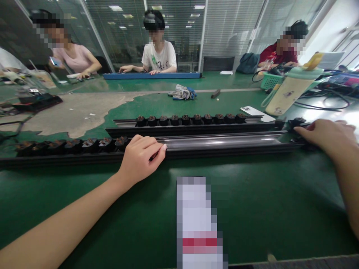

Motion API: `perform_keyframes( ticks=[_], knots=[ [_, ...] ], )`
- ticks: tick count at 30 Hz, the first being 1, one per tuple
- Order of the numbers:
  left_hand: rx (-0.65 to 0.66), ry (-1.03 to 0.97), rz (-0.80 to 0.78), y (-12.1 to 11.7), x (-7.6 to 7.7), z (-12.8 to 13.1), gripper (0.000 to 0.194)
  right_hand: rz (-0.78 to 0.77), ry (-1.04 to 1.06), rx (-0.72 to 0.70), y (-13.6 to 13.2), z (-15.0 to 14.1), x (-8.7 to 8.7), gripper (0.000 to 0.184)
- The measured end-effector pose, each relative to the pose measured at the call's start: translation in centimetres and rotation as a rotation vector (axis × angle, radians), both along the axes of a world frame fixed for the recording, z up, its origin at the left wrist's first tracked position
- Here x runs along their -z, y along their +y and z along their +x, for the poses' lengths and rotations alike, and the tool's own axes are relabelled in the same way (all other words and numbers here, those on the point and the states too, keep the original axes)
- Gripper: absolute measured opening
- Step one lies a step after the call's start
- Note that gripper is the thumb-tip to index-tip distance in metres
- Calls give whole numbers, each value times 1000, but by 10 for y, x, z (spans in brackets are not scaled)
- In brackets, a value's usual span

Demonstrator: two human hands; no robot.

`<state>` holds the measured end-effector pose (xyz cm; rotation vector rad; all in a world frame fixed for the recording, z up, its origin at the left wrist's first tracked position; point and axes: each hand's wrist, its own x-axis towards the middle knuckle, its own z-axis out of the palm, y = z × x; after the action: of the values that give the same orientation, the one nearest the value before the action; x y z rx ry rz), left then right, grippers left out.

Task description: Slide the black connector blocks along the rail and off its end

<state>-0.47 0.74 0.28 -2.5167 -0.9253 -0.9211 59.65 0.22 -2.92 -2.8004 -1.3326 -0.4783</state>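
A long black rail (70, 160) with a shiny metal inner channel (213, 142) lies across the table in front of me. Several black socket modules (89, 143) with copper-coloured contacts sit in a row along its left part. My left hand (141, 157) is closed over the rail, just right of the last module. A dark bit shows under its curled fingers, but what it is stays hidden. At the rail's right end, my right hand (328, 134) bends over dark parts (298, 136); its fingertips are mostly hidden. Behind lies a second black rail (179, 129) with its own row of modules (185, 119).
A white phone (257, 113) and a pale tumbler (293, 91) stand beyond my right hand. Gloves (183, 92) and a small dark block (215, 93) lie farther back. Across the table, a person works at a blue bar (153, 76). A blurred white shape (198, 220) is near me.
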Motion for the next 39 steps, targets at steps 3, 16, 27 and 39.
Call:
perform_keyframes(
  ticks=[3, 16, 27, 39],
  knots=[
    [-182, 61, 75, -1, -6, 0, 27, 6, 21, 21, -6, -38, -19, 60],
    [-682, 85, -129, -2, -7, -7, 69, 16, 115, -74, -10, -72, -30, 51],
    [-631, 210, -95, -5, -8, -2, 64, -23, 118, -108, -10, -74, -27, 53],
    [-568, 187, -153, -7, -14, 1, 64, -3, 119, -89, -10, -87, -34, 57]
  ],
)
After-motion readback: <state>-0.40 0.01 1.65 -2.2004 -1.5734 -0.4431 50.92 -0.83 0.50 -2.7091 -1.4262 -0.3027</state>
